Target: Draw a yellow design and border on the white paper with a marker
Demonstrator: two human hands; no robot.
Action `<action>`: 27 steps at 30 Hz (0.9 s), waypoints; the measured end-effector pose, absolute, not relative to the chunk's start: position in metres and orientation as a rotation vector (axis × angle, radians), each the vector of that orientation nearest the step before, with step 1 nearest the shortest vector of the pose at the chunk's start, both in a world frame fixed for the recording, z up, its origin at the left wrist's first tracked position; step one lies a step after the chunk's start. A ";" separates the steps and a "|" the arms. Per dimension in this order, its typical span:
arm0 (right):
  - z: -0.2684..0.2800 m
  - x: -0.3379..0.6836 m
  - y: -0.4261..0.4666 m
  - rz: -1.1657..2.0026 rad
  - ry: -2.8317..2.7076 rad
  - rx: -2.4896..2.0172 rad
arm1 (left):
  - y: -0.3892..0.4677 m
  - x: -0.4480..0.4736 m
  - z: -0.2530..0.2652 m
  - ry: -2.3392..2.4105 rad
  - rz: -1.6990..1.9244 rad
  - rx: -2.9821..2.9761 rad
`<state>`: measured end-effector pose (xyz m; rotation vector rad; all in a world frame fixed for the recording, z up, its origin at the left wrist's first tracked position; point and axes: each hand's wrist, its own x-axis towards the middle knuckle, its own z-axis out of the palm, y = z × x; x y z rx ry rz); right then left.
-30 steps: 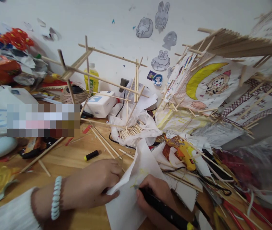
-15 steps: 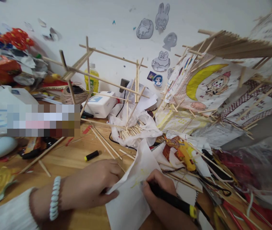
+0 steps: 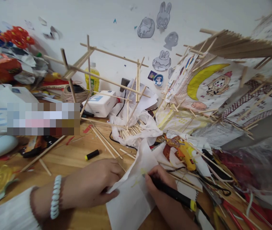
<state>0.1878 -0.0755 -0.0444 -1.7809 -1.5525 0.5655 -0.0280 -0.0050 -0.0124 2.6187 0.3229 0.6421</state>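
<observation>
A black marker (image 3: 174, 192) with a yellow end sits in the closed fingers of my right hand (image 3: 163, 188). Its tip is over a white sheet of paper (image 3: 128, 204), where yellow marks show; whether the tip touches is hidden by my fingers. My left hand (image 3: 97, 182), with a pale coiled band at the wrist, grips the sheet's left edge between thumb and curled fingers. The paper stands partly raised and bent at its far corner. Beyond my left hand a black marker cap (image 3: 92, 155) with a yellow rim lies on the wooden table (image 3: 76, 159).
A frame of thin wooden sticks (image 3: 107, 81) stands behind the hands, with a plastic bag of sticks (image 3: 136, 131) under it. A yellow glue gun (image 3: 188, 158), scissors with red handles (image 3: 234, 214) and loose sticks crowd the right. Decorated paper panels (image 3: 205, 83) stand at back right.
My right hand and the marker have shifted slightly up and to the right over the paper, uncovering more of the yellow marks. My left hand stays on the sheet's edge.
</observation>
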 end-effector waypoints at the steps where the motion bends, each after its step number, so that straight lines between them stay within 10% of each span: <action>1: -0.044 0.187 -0.075 0.569 -1.559 -1.786 | -0.005 -0.028 -0.012 0.329 0.625 2.616; 27: -0.040 0.189 -0.077 0.604 -1.594 -1.712 | -0.006 -0.030 -0.001 0.274 0.462 2.597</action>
